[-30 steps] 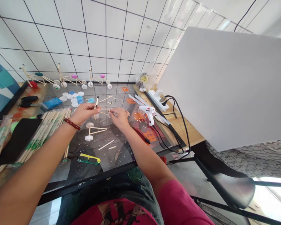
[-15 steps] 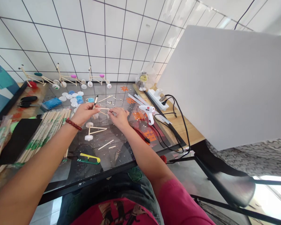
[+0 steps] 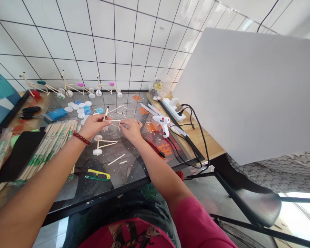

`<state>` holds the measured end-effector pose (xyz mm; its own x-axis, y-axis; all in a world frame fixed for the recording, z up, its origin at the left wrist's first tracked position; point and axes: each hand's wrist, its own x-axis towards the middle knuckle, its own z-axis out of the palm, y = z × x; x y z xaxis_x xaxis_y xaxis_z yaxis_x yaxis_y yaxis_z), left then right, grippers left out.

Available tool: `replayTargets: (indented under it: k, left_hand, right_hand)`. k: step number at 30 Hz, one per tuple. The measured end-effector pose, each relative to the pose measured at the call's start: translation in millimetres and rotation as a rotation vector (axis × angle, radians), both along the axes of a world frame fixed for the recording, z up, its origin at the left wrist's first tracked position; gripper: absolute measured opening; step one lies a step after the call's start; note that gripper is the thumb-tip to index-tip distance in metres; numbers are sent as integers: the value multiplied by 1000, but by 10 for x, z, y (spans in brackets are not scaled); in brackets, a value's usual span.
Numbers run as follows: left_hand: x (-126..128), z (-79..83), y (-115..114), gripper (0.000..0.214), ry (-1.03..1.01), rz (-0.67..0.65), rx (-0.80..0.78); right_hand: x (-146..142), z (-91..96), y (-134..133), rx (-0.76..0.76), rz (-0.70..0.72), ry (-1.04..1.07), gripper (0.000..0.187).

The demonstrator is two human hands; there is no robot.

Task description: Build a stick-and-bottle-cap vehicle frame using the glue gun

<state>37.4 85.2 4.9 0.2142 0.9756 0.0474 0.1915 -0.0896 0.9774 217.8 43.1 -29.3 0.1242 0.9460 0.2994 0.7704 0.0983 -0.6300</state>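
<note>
Close pinch on stick frame point(image 3: 115, 120), left hand point(image 3: 93, 125) and right hand point(image 3: 131, 130), glossy tabletop point(image 3: 130, 150) below, tiled wall point(image 3: 125, 51) beyond.

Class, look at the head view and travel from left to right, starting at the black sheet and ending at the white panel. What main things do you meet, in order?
Black sheet → blue packet → left hand → stick frame → right hand → glue gun → white panel.
</note>
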Motion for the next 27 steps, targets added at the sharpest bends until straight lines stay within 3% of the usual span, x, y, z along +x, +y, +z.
replayTargets:
  k: [15,27]
  left_hand:
    - [-29,-20,39,43,-107,-10,-89]
    - [-59,-96,84,38,-144,-44,-95]
  right_hand:
    - [-1,48,-24,13,-3,60,11]
    - [63,115,-4,-24,59,253,20]
